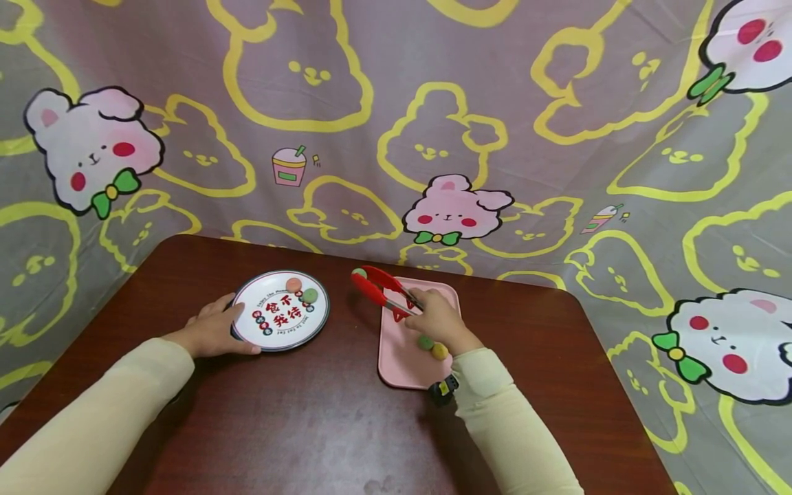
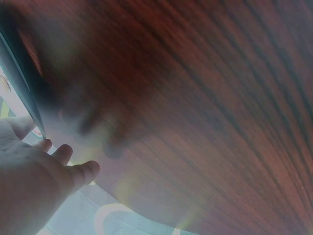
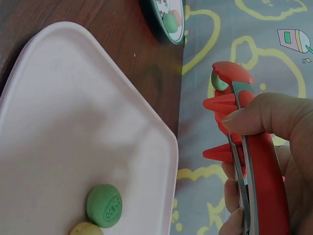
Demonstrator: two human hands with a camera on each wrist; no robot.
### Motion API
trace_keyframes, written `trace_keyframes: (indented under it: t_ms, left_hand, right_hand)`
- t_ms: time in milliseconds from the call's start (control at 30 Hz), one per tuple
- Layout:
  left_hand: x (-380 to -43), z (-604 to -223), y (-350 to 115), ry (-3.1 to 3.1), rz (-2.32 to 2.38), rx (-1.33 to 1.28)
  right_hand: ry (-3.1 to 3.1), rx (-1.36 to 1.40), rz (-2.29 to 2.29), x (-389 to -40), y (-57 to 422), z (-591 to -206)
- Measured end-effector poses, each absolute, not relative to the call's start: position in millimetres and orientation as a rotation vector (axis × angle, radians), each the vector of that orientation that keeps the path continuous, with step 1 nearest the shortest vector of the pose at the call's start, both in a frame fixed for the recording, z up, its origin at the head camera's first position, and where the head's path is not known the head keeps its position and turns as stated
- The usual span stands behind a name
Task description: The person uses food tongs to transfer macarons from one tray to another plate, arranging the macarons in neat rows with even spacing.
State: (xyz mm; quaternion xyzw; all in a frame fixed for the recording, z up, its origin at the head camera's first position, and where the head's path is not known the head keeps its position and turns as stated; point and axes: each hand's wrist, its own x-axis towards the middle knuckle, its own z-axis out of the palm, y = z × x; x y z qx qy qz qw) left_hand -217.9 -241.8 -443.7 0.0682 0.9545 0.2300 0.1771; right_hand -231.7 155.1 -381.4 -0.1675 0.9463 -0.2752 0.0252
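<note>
My left hand (image 1: 213, 326) holds the left rim of a round white plate (image 1: 297, 333) with printed characters. In the left wrist view, the dark underside of the plate (image 2: 22, 73) shows beside my fingers (image 2: 80, 174). A pink macaron (image 1: 293, 284) and a green macaron (image 1: 309, 296) lie on the plate. My right hand (image 1: 441, 320) grips red tongs (image 1: 373, 290) by their handles. Between the tong tips is another green macaron (image 3: 219, 81), raised between plate and tray. Below my right hand, a green macaron (image 3: 104, 205) and a yellow macaron (image 1: 439, 351) sit on a pink tray (image 1: 405, 375).
The plate and tray stand apart on a dark red-brown wooden table (image 1: 297, 426). A curtain (image 1: 346, 151) with rabbit prints hangs along the table's back edge and sides. A small black device (image 1: 443, 390) is strapped at my right wrist.
</note>
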Motion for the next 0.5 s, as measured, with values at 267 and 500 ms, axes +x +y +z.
trace_keyframes:
  t_ms: [267,500]
  left_hand:
    - [-219.3,-446.5,-241.9,2.699,0.665,0.192]
    - [-220.4,-447.9,-242.3,2.694,0.661,0.182]
  right_hand:
    - [2.931,-0.532,-0.828,-231.7,150.5,-382.0]
    - [2.922,-0.537,-0.855,-230.7,146.1,-381.9]
